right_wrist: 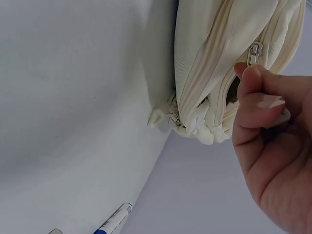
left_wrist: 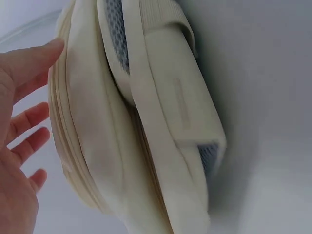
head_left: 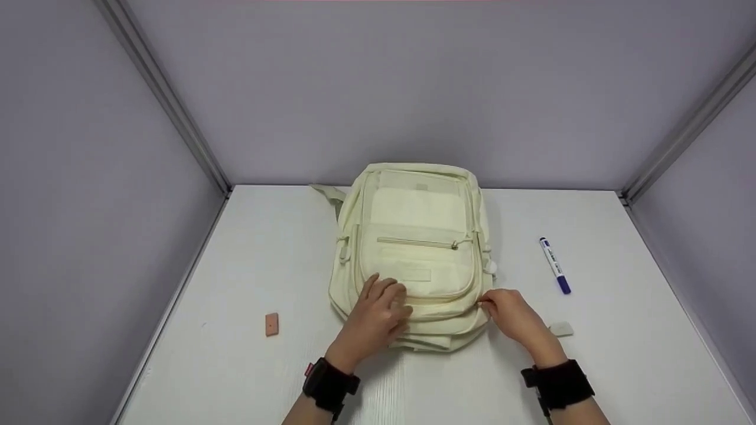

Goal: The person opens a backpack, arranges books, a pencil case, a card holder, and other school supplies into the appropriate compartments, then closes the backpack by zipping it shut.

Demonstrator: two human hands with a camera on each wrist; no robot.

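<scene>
The soft, light backpack (head_left: 413,254) lay flat on the tabletop (head_left: 236,354); the left hand (head_left: 378,316) pressed it open-fingered, while the right hand (head_left: 511,316) apparently pinched the zipper pull (right_wrist: 255,52), the best hold.

No text can be read anywhere. The marker (head_left: 554,265) has a printed label, but it is too small to make out.

Left hand (head_left: 378,316) flat, fingers (left_wrist: 29,119) spread and relaxed, near centre. Right hand (head_left: 512,316) at right, fingertips (right_wrist: 251,78) pinched together. Both wrists banded black.
</scene>
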